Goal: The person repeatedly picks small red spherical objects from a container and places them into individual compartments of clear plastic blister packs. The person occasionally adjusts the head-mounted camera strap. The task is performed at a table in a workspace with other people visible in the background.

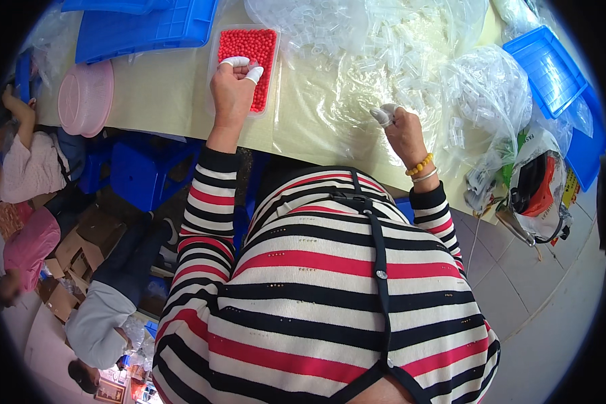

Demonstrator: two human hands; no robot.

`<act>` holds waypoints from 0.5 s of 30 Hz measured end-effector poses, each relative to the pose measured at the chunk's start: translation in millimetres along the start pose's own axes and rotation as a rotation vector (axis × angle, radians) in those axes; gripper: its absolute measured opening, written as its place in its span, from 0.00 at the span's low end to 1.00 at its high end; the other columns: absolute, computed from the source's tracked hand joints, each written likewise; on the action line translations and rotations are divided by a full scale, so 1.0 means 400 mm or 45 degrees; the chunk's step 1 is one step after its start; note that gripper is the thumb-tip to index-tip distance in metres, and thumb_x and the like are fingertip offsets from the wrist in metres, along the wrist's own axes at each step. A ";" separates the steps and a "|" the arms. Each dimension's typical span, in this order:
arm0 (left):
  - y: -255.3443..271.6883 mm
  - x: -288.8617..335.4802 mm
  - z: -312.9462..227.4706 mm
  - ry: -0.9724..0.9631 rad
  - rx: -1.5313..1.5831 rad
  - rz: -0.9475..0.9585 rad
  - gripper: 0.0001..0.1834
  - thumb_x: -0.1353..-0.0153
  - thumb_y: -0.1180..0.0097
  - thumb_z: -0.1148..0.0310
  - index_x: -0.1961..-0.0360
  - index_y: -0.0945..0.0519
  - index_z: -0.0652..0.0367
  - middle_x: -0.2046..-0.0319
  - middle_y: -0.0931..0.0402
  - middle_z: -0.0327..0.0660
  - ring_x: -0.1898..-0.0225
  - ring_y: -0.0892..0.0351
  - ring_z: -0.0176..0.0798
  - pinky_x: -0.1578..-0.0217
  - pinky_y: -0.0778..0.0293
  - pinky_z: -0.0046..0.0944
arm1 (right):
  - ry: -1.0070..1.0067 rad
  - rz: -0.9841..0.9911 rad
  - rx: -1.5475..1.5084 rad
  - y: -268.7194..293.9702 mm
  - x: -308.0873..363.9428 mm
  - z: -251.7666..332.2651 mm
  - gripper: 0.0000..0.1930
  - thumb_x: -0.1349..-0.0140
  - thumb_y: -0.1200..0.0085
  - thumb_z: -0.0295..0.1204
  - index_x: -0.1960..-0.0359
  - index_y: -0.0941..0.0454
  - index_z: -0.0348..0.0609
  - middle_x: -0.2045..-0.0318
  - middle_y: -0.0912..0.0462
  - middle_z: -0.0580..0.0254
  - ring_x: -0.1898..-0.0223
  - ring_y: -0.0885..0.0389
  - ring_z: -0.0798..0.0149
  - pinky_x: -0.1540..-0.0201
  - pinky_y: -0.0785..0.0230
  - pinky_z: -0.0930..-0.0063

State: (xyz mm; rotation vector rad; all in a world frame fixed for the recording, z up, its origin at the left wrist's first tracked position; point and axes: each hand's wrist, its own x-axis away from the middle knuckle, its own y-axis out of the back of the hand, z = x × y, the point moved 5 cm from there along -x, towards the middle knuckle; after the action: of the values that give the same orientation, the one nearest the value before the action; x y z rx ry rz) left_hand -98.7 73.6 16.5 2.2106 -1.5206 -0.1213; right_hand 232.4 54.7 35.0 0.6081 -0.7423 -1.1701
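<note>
My left hand, with white covers on its fingertips, is over a clear plastic tub of small red beads. Its thumb and fingers are drawn together just above the beads; whether a bead is between them is too small to tell. To the right, my right hand hovers low over the clear sheeting on the table, its covered thumb and fingers pinched. What they hold, if anything, I cannot make out. Beyond it lies a heap of small clear plastic pieces on a clear bag.
Blue trays and a pink basket sit at the left. A clear bag of plastic parts, a blue tray and a bag with a red-and-black item are at the right. Other people and blue stools are at the left.
</note>
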 end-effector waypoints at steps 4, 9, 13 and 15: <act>-0.006 0.009 -0.012 -0.019 -0.100 0.008 0.12 0.49 0.35 0.78 0.63 0.22 0.68 0.68 0.20 0.41 0.69 0.22 0.29 0.66 0.24 0.28 | 0.139 0.089 0.231 -0.011 0.000 -0.007 0.16 0.40 0.41 0.35 0.60 0.22 0.32 0.79 0.23 0.48 0.78 0.25 0.56 0.71 0.32 0.69; -0.013 0.037 -0.060 -0.212 -0.099 -0.094 0.10 0.48 0.37 0.78 0.64 0.22 0.65 0.70 0.22 0.38 0.72 0.24 0.28 0.69 0.26 0.28 | -0.016 -0.017 -0.042 0.031 0.012 0.026 0.16 0.41 0.41 0.32 0.56 0.24 0.32 0.76 0.21 0.48 0.76 0.22 0.58 0.71 0.31 0.69; -0.093 0.096 -0.130 -0.527 0.040 0.053 0.09 0.47 0.39 0.80 0.64 0.23 0.63 0.68 0.26 0.35 0.73 0.27 0.26 0.72 0.29 0.27 | 0.075 -0.016 -0.103 0.043 0.014 0.048 0.13 0.44 0.41 0.27 0.59 0.23 0.32 0.73 0.22 0.46 0.73 0.22 0.52 0.69 0.30 0.66; -0.178 0.130 -0.136 -0.605 0.048 0.195 0.08 0.48 0.40 0.81 0.65 0.23 0.63 0.70 0.29 0.36 0.75 0.29 0.27 0.74 0.31 0.28 | 0.161 -0.013 -0.150 0.039 0.012 0.061 0.11 0.44 0.44 0.24 0.60 0.23 0.32 0.71 0.23 0.44 0.71 0.23 0.46 0.68 0.30 0.64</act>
State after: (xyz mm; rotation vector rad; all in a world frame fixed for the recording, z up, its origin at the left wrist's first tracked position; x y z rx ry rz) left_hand 0.4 64.2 45.2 2.1834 -1.9440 -0.6103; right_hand 223.4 53.5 62.8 0.5823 -0.5597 -1.1651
